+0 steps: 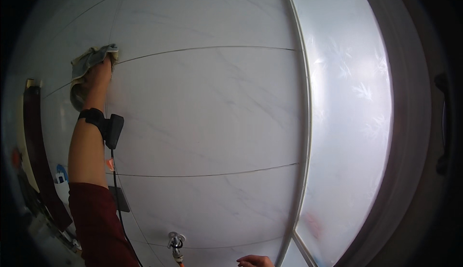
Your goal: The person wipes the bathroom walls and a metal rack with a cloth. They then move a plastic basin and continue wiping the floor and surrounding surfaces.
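Observation:
My left hand [98, 72] is raised at the upper left, pressing a bunched grey and yellowish cloth [90, 61] against the marbled wall tiles [202, 108]. The cloth covers most of its fingers. A black strap with a small black device [114, 131] sits around the forearm, and a cable runs down from it along the dark red sleeve. At the bottom edge, my right hand [256, 261] shows only in part, with bent fingers and nothing visible in them; it is near the tiled wall.
A metal tap [175, 241] with an orange hose stands out from the wall at the bottom. A frosted panel [347, 122] with leaf patterns fills the right side. A long dark red strip [38, 151] runs down the left, near a blue and white item [61, 175].

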The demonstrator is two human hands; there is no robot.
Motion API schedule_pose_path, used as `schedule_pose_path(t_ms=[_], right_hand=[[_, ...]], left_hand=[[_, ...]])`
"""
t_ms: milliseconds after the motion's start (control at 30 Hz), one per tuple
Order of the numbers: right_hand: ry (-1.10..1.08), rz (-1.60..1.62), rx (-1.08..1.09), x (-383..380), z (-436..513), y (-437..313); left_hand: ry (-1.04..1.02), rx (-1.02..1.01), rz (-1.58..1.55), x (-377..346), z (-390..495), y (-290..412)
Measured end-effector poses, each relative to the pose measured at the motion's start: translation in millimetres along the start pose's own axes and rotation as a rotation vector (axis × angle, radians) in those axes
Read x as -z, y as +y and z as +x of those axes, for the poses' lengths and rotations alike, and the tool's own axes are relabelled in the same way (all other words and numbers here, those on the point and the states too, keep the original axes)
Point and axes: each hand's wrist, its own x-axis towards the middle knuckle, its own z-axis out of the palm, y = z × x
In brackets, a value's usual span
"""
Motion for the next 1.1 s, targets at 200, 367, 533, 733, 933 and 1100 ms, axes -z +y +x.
schedule_pose_path(t_ms=[200, 367, 533, 733, 933, 1100], right_hand=[[-0.032, 0.002, 0.047, -4, -7, -16], [-0.043, -0.019, 0.084, -2, -10, -25], [-0.079, -0.101, 0.146, -9, -19, -20], [-0.134, -0.176, 0.174, -11, -17, -15], [-0.136, -0.205, 0.171, -13, -12, -16], [-0.178, -0.247, 0.164, -10, -9, -11]], left_hand=[[-0.05, -0.541, 0.016, 15, -51, 161], [0.127, -1.133, -0.303, -3, -205, 290], [-0.393, -1.4, -0.238, 11, -212, 270], [0.405, -0.617, -0.097, -7, -83, 221], [-0.139, -0.737, -0.731, 1, -147, 281], [-0.091, -1.316, -0.695, -13, -208, 306]])
